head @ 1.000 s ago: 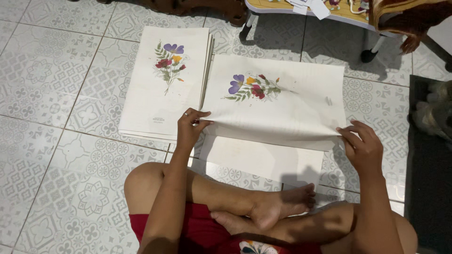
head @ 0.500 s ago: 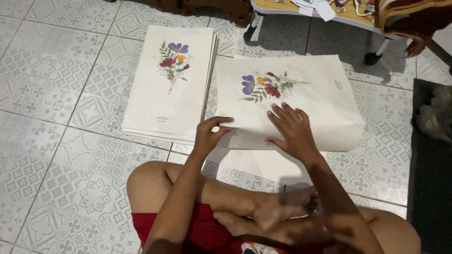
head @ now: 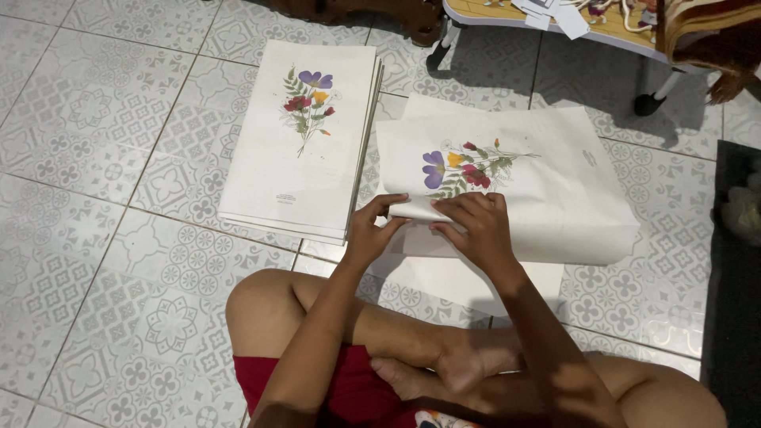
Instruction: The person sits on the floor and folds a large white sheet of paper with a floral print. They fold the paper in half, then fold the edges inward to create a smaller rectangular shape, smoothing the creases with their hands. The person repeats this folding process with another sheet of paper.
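A white paper bag with a printed flower bouquet (head: 547,182) lies flat on the tiled floor in front of me. My left hand (head: 366,230) pinches its near left corner, fingers curled on the folded edge. My right hand (head: 474,226) lies flat on the bag just below the flower print, pressing the fold down. To the left sits a neat stack of similar flower-printed bags (head: 305,139). A further white sheet (head: 476,281) shows under the bag's near edge. My crossed bare legs (head: 380,333) are below.
A low table with white legs (head: 662,87) and papers on top stands at the upper right. Dark wooden furniture (head: 372,12) is at the top. A black mat (head: 733,261) runs along the right edge. Patterned tiles (head: 103,238) cover the floor.
The bag, held up by both hands a second ago, now lies flat. My right hand came from its right edge to the near left part, beside my left hand.
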